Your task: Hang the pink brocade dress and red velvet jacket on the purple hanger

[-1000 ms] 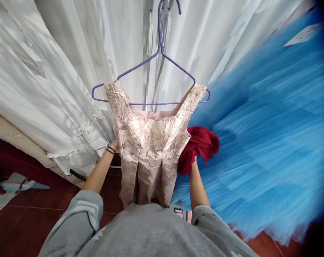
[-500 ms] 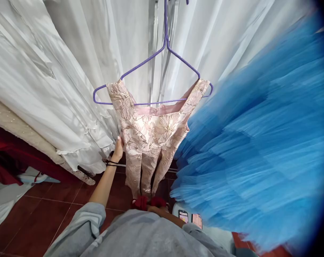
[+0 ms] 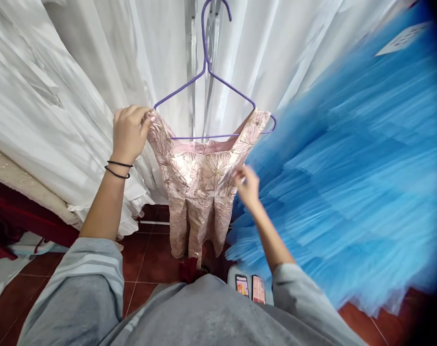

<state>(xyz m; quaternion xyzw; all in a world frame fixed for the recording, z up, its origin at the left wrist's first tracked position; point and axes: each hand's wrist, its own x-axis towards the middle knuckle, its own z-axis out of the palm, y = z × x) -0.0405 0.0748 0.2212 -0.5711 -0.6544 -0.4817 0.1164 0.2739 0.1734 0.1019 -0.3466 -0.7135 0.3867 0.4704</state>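
Observation:
A pink dress (image 3: 200,168) with a gold floral pattern hangs by its wide straps on a purple hanger (image 3: 206,62). My left hand (image 3: 129,132) is closed around the left strap at the hanger's end, fingers over the shoulder and thumb in front. Close to the dress's right side, just under the armhole, my right hand (image 3: 247,185) is raised with bent fingers. It is blurred, so I cannot make out whether it touches the fabric. The dress's skirt falls in folds toward my body.
White gowns (image 3: 106,72) hang behind and to the left. A blue tulle dress (image 3: 341,182) fills the right side. Two phones (image 3: 250,288) lie on a pale seat below. Something dark red (image 3: 188,269) is by my waist, above the red tiled floor (image 3: 141,259).
My left hand has risen from the dress's side to its left strap. My right hand has come up from near my waist to the right side of the bodice.

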